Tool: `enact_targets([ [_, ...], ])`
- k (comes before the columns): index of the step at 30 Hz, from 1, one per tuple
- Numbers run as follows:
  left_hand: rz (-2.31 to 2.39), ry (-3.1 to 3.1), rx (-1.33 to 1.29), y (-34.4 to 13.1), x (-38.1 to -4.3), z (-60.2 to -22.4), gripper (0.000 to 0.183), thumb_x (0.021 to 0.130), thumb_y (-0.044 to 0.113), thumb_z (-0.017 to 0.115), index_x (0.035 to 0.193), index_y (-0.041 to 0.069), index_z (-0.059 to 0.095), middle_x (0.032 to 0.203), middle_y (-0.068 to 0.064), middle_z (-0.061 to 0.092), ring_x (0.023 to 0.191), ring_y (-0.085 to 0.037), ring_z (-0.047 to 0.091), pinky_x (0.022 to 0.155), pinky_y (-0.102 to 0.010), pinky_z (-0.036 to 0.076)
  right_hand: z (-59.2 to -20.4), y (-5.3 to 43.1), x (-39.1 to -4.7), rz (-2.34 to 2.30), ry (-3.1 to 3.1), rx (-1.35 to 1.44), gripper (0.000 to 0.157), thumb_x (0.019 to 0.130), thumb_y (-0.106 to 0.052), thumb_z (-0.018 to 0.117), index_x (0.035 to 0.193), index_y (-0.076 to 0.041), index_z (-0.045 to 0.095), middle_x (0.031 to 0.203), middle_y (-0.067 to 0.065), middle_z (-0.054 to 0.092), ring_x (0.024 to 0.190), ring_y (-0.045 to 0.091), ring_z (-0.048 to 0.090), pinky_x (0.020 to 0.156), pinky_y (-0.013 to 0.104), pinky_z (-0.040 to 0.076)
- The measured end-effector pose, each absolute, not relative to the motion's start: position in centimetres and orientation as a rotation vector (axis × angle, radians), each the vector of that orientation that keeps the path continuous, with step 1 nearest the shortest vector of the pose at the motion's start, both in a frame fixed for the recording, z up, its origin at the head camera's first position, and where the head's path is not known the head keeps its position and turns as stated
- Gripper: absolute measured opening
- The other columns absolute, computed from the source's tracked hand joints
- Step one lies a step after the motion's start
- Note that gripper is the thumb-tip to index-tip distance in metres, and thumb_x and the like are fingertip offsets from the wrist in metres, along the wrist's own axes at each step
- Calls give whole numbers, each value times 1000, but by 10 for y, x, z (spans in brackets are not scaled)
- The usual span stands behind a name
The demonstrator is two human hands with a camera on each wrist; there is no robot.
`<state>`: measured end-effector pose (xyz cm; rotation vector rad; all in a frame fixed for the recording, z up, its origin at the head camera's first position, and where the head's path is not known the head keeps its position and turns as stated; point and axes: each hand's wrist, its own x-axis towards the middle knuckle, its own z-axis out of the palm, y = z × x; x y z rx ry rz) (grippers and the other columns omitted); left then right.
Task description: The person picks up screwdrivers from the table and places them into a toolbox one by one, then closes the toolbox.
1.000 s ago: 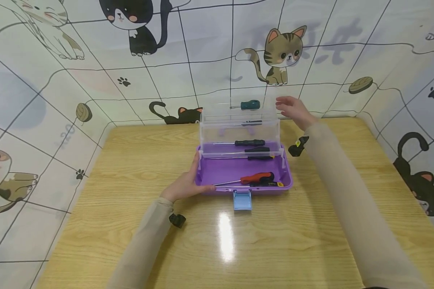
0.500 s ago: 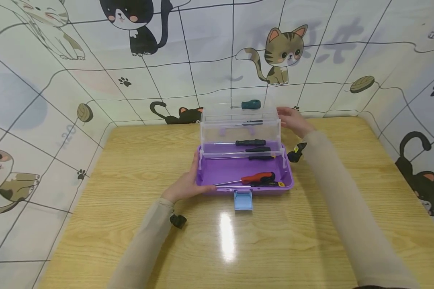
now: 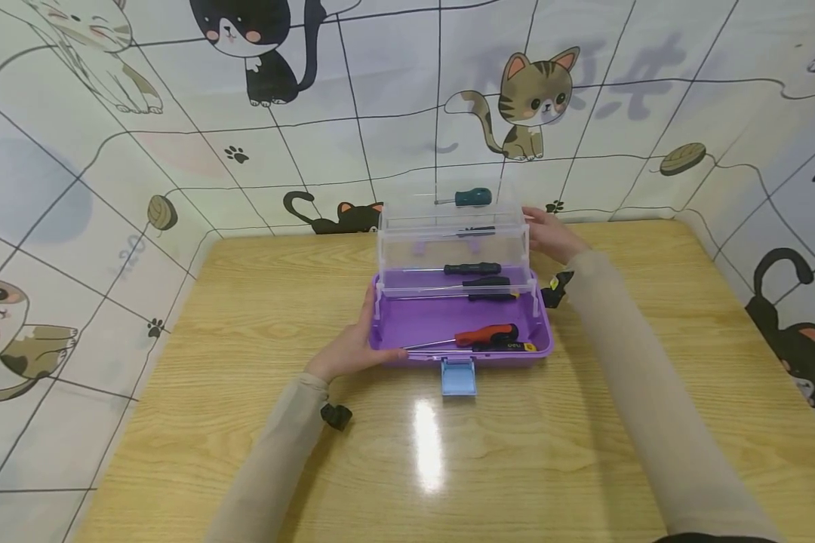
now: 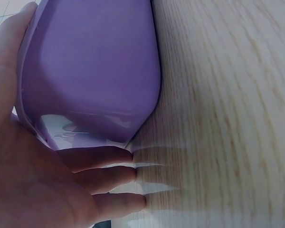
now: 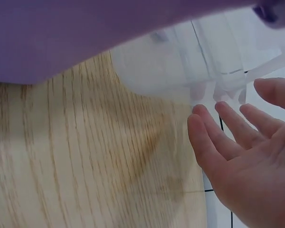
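Note:
A purple toolbox (image 3: 407,320) stands with its clear upper part (image 3: 414,253) raised at the back. Around its front left corner lies my left hand (image 3: 342,351), thumb along the front rim, straight fingers against the end wall. My right hand (image 3: 553,235) is at the right edge of the clear part; its fingers look extended and spread in the right wrist view. A red-handled screwdriver (image 3: 485,335) lies in the base beside a black-handled tool (image 3: 509,347). Higher up sit a dark green screwdriver (image 3: 473,197) and several black-handled screwdrivers (image 3: 472,268).
A light blue latch (image 3: 458,377) hangs off the toolbox front. The box stands on a wood-grain table (image 3: 516,452). Close behind rises a wall covering (image 3: 394,143) with cat drawings, and it continues at both sides.
My right hand has come down and slightly inward to the right edge of the clear part. The left hand and the toolbox hold their places.

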<state>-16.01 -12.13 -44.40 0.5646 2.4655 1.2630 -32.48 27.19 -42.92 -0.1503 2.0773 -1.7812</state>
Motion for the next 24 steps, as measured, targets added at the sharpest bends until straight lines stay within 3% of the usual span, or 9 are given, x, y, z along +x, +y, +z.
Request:
enact_targets([
  [7,1249,2489,553,-121,-162,-444,133,75,38,84,147,37,-27,157,-22,12,118,-44,52,101,-52,39,-427,269,-327,-1756,2138,-146,61,104,-14,42,153,1,9,156,23,17,138,38,27,111,46,28],
  [15,1283,2460,560,-121,-162,-444,133,75,33,85,147,38,-27,159,-19,7,125,-44,45,104,-52,35,-418,266,-330,-1718,2197,-117,59,103,-7,42,151,7,11,154,28,19,138,38,26,110,44,29],
  [21,1241,2471,504,-121,-160,-444,133,74,37,85,147,39,-26,152,-26,25,119,-42,52,103,-50,37,-412,269,-331,-1703,2116,-152,63,102,-1,41,152,5,4,157,24,10,142,35,17,113,45,22],
  [24,1249,2466,501,-120,-159,-444,133,74,38,84,147,39,-26,152,-27,26,117,-41,53,103,-50,37,-418,272,-333,-1723,2062,-175,65,102,1,40,153,3,0,158,22,6,143,34,13,114,45,18],
])
